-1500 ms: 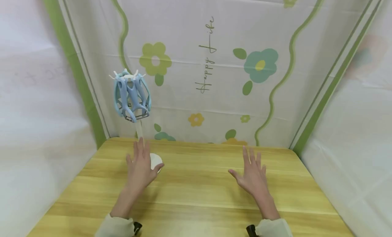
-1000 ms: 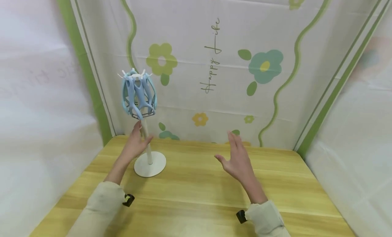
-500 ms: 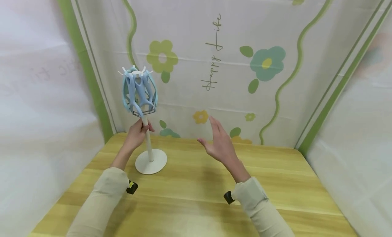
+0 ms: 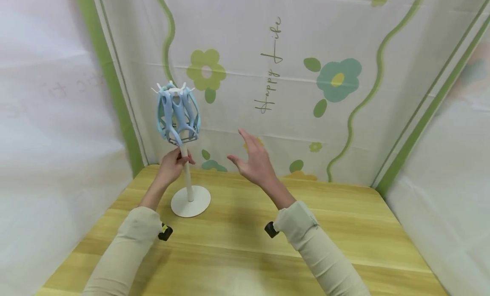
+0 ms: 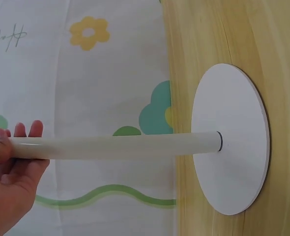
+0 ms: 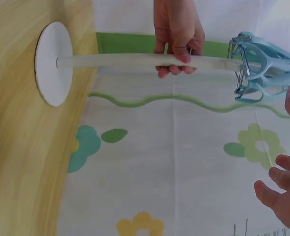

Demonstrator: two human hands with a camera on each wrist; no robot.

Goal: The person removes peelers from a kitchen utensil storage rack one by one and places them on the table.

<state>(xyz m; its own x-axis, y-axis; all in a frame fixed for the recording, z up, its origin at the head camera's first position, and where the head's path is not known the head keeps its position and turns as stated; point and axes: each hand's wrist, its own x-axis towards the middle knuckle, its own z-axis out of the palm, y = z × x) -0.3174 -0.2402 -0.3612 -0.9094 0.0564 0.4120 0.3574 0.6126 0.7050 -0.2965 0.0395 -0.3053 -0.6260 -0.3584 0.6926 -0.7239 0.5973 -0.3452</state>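
A white rack stand has a round base [image 4: 190, 206], an upright pole [image 4: 188, 181] and a ring of short hooks on top. Several light blue plastic pieces [image 4: 177, 117] hang from its hooks, with cut-outs and dark metal bits at their lower ends; their exact kind is unclear. My left hand [image 4: 171, 166] grips the pole just below them, with the thumb across its front in the left wrist view. To the right of the stand, my right hand [image 4: 254, 160] is raised with fingers extended, holding nothing and apart from the blue pieces in the head view.
The stand rests on a wooden table [image 4: 237, 249], toward its back left. Behind rises a white curtain [image 4: 237, 66] with flower prints and lettering. White cloth [image 4: 46, 160] also encloses the left and right sides.
My left hand has risen from over the table and closed round the pole. The right hand has moved left and up toward the stand, fingers still extended. The stand keeps its place.
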